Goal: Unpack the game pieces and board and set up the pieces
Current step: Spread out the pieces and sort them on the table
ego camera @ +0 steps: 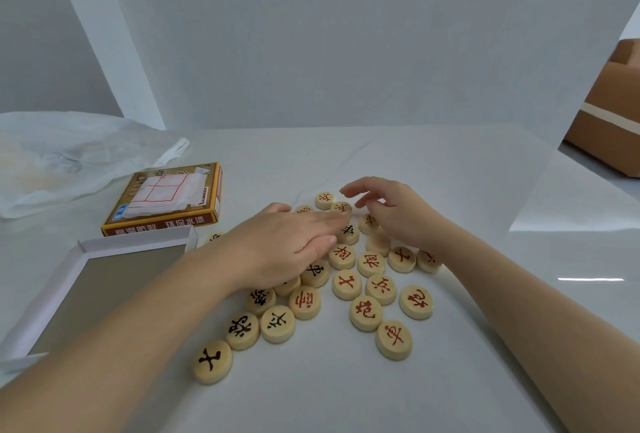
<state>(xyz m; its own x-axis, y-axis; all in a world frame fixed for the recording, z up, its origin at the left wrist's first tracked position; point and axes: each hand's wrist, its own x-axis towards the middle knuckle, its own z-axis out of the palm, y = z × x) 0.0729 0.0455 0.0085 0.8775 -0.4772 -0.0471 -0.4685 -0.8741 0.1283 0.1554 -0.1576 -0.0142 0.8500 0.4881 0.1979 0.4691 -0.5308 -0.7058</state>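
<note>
Wooden game pieces (347,284) lie scattered under and just nearer than both hands. Her left hand (284,245) rests flat, fingers spread, on several discs. Right hand (394,214) hovers half-curled, gripping nothing. Folded board (166,195) sits on the box (162,221), beyond the left hand.

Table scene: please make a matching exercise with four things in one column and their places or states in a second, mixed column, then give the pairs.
1. folded paper board
2. white box lid
3. plastic bag
4. wooden pieces

A. crumpled at the far left
B. lying open and empty
C. scattered on the table
D. resting on the printed box

Pairs: 1-D, 2-B, 3-A, 4-C
</note>
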